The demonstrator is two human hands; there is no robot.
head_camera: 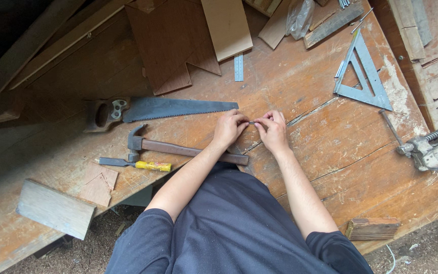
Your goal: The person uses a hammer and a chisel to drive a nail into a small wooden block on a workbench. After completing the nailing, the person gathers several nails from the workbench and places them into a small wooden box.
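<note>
Now pinching a small dark slender object (252,123), too small to identify, between both sets of fingertips: left hand (229,128) and right hand (273,131) curling nearly closed, thumb and forefinger of each gripping one end, hands almost touching over the worn wooden workbench (330,152).

Just beyond the fingertips of the left hand, lying flat with teeth facing away, a handsaw (168,108). Passing under the left wrist, a claw hammer (178,148), head pointing away to the left. Further left of the fingers, a yellow-handled chisel (138,164) and a thin notched offcut (98,183).

Well beyond the fingers, resting on bare boards, a short steel ruler (239,67) and a notched plywood panel (173,45). Right of the right fingers, well apart, sitting near the far corner, a metal triangular speed square (363,73); clamping onto the right edge, a bench vise (429,147).

Leaving open bench surface right of the right hand, running out to the near edge, where a small wood block (372,228) is sitting.
</note>
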